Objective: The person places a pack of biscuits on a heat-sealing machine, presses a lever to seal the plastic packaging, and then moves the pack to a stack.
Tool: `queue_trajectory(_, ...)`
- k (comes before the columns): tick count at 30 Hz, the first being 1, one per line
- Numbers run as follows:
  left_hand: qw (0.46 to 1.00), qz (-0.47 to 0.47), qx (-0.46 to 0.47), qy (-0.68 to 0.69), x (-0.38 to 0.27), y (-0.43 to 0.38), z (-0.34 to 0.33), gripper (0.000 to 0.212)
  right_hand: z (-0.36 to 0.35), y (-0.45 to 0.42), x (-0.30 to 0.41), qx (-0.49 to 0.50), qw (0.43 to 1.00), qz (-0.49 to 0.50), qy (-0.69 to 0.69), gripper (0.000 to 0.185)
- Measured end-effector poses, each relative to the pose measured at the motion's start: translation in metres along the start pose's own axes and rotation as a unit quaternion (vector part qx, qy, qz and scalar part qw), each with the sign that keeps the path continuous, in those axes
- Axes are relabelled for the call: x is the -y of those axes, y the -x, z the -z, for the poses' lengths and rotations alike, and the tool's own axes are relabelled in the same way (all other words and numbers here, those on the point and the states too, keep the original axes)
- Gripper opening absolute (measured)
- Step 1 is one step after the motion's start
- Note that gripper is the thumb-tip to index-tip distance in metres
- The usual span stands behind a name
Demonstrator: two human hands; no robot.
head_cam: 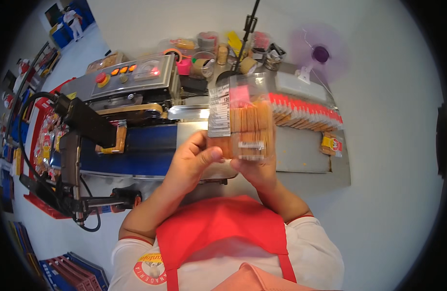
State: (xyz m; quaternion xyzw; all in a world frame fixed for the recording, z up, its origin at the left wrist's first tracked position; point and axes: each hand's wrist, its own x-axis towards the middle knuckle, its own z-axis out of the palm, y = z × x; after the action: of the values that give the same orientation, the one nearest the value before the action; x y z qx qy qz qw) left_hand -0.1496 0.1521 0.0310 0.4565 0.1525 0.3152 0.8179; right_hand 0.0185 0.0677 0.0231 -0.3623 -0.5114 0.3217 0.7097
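Note:
A clear plastic package of baked sticks (249, 120), upright with its printed back and a barcode facing me, is held between both hands in front of my chest. My left hand (200, 156) grips its lower left side, the thumb over the front. My right hand (256, 171) holds the bottom edge, partly hidden by the package. To the left, a similar package (119, 140) lies on the blue conveyor belt (147, 145) of a sealing machine (136, 76). A row of filled bags with red tops (305, 109) leans at the right; one more package (331, 144) lies beyond them.
A black device on an arm (88, 120) stands over the belt. A red crate (41, 149) holds packages at the far left. Tubs and tape rolls (205, 65) line the back, beside a black stand (245, 43). A purple fan (320, 54) spins at right. People (73, 22) stand far off.

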Motion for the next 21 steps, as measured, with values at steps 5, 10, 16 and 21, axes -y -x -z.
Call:
queue_trajectory(5, 0.982, -0.157, -0.088, -0.05, -0.016, 0.02, 0.003, 0.029, -0.009, 0.006, -0.003, 0.013, 0.96, -0.164, -0.228, 0.081)
queue_trajectory(10, 0.979, -0.152, -0.121, -0.065, -0.009, 0.034, 0.01, 0.042, -0.016, -0.003, 0.007, -0.021, 0.939, -0.262, -0.22, 0.054)
queue_trajectory(16, 0.969, -0.195, -0.122, -0.094, -0.017, 0.042, 0.005, 0.065, -0.024, -0.022, 0.035, 0.001, 0.91, -0.314, -0.27, 0.049)
queue_trajectory(21, 0.962, -0.23, -0.132, -0.068, -0.025, 0.044, 0.002, 0.065, -0.025, -0.024, 0.054, 0.057, 0.889, -0.345, -0.295, 0.055)
